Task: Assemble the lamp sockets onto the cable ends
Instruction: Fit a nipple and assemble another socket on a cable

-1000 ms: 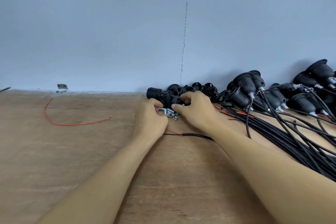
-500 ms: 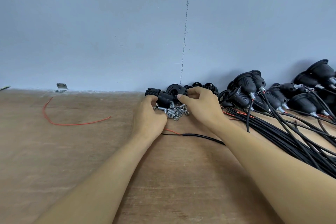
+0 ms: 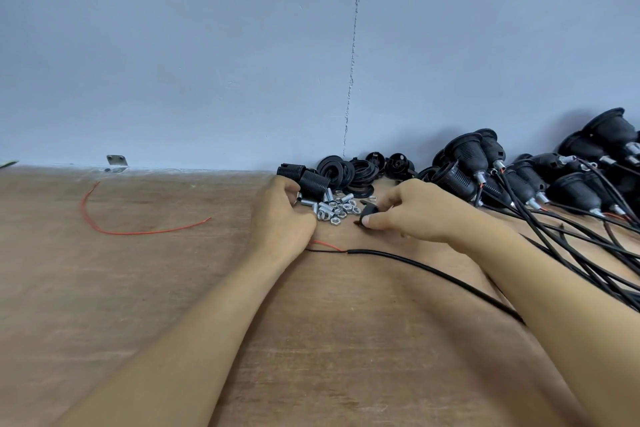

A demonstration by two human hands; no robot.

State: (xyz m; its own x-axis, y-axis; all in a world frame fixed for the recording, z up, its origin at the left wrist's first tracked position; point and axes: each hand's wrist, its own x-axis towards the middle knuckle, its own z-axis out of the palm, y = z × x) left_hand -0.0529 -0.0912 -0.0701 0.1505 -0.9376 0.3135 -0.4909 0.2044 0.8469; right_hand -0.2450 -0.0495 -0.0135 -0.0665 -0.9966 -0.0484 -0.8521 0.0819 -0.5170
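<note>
One black piece [image 3: 369, 213] now in right hand [image 3: 414, 216]

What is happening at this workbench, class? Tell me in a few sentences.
A person works at a wooden table. The right hand pinches a small black part beside a pile of metal nuts and tubes. The left hand curls at the pile's other side, by the black socket bodies; whether it holds anything cannot be told. A black cable with bared ends lies between the arms, no socket on it. Sockets already on cables are heaped at the right.
</note>
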